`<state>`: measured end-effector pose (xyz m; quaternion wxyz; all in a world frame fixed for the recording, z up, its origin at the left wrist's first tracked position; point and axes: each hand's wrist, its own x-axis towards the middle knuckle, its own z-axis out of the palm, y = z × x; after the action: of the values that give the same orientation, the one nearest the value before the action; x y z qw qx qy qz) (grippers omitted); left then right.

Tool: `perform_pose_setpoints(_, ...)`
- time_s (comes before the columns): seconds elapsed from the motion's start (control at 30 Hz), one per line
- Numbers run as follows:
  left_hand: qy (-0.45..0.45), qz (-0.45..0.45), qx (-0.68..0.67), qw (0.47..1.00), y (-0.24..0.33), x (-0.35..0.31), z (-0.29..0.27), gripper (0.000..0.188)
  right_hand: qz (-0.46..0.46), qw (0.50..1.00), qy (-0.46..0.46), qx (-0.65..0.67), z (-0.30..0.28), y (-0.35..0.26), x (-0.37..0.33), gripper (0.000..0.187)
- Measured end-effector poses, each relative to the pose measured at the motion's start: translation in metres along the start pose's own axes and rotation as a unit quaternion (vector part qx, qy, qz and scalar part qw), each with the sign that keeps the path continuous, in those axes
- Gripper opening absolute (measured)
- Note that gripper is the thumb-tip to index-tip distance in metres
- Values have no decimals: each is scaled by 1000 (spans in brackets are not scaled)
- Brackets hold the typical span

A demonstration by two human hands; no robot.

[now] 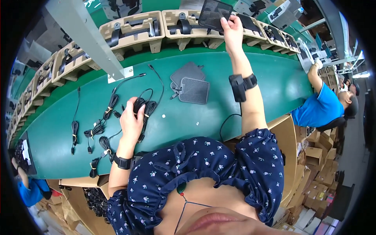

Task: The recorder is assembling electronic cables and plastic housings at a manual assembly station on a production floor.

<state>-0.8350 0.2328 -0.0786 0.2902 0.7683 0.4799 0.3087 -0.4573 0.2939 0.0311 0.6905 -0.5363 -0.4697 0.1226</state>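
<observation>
Here, at a green conveyor belt (235, 129), the right hand (232, 29) pinches a thin, seemingly light and stiff black mesh panel (213, 13) by its lower corner above a pulp tray (188, 27), while the left hand (131, 121) closes its fingers on a limp bundled cable (145, 107).

You are on a factory packing line. A long green table (235, 129) curves before you, and past your right grip (232, 29) a row of moulded pulp trays (133, 27) runs along its far edge, each holding black parts. Bundled black cables (105, 117) lie around your left grip (131, 123). Stacked cardboard boxes (313, 156) stand well to your right, behind a seated co-worker in blue (317, 105).
</observation>
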Motion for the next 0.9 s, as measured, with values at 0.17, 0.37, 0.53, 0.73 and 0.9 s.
perform_pose_setpoints(0.17, 35, 32, -50, 998, 4, 4, -2, 32, 72, 987, -21, -145, -7, 26, 46, 26)
perform_pose_setpoints(0.37, -37, 117, 59, 991, 24, 1, -15, 43, -90, 790, -44, -605, -11, 40, 42, 38)
perform_pose_setpoints(0.53, -31, 34, -33, 998, 16, -12, -16, 52, -198, 829, -76, -517, 47, -30, -23, 30)
perform_pose_setpoints(0.73, -33, 151, 11, 988, 12, -11, -17, 39, -169, 746, -587, -265, 105, -76, -157, 66)
perform_pose_setpoints(0.9, 38, 148, -58, 987, 14, -17, -20, 38, -77, 725, -633, -260, 116, -93, -172, 48)
